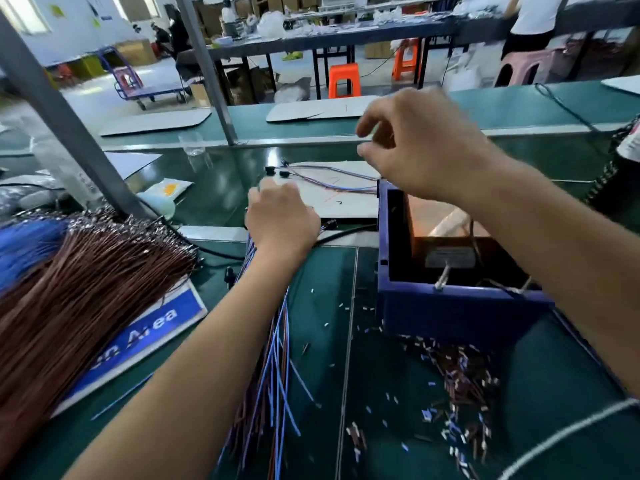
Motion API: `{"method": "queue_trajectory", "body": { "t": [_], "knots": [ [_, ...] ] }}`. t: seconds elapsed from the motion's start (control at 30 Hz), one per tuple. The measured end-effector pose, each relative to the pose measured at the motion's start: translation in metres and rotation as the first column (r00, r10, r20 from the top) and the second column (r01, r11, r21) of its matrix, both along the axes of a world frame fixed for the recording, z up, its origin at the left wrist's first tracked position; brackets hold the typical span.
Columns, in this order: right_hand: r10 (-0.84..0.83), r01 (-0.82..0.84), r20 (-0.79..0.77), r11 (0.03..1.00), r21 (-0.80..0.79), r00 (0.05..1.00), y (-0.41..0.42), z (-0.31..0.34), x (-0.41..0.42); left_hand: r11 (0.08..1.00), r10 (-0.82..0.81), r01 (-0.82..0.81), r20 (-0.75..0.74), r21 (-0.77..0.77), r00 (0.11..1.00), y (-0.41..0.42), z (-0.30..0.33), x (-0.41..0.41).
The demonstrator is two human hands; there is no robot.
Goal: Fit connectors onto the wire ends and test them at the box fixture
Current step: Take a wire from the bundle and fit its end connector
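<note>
My left hand (281, 217) is knuckles-up at the far end of a bundle of blue and red wires (277, 358), its fingers curled over it; the bundle trails back toward me across the green mat. Raised and blurred above the far left corner of the blue box fixture (450, 306), my right hand (417, 147) has thumb and forefinger apart with nothing visible between them. A few wires with black connectors (329, 180) lie on a white board beyond the box. Small loose connectors (460, 379) are scattered on the mat in front of the box.
A thick fan of brown wires (86, 289) and some blue ones (27, 244) cover the left side, over a blue-and-white sign (145, 337). A slanted grey post (69, 126) rises at the left. A green conveyor (242, 168) runs behind. A black cable (343, 232) reaches the box.
</note>
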State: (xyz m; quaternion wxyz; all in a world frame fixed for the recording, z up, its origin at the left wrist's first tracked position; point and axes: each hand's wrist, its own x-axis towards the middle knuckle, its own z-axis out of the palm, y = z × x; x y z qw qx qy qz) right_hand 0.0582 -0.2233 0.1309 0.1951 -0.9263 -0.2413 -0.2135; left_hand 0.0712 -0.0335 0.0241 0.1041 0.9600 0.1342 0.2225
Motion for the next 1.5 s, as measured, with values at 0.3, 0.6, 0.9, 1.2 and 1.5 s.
{"method": "queue_trajectory", "body": {
  "t": [0.3,0.6,0.9,1.2,1.5],
  "knots": [
    [0.305,-0.197,-0.288,0.916,0.35,0.908,0.043,-0.098,-0.179,0.976,0.01,0.013,-0.105,0.219,0.994,0.011,-0.045,-0.063],
    [0.224,-0.019,-0.451,0.91,0.415,0.864,0.042,-0.134,-0.18,0.909,-0.021,0.11,0.22,-0.402,0.975,0.008,-0.014,-0.084],
    [0.371,0.025,-0.396,0.702,0.712,0.84,0.047,-0.11,-0.174,-0.406,0.146,0.503,0.489,-0.763,0.86,-0.038,0.082,-0.109],
    [0.396,0.036,-0.565,0.796,0.604,0.724,-0.061,-0.113,-0.159,-0.426,0.151,0.501,0.487,-0.753,0.86,-0.016,0.09,-0.11],
    [0.244,0.106,-0.445,0.771,0.628,0.862,-0.128,-0.147,-0.159,0.376,-0.797,0.844,0.331,-0.382,0.506,-0.093,0.021,-0.163]
  ]
}}
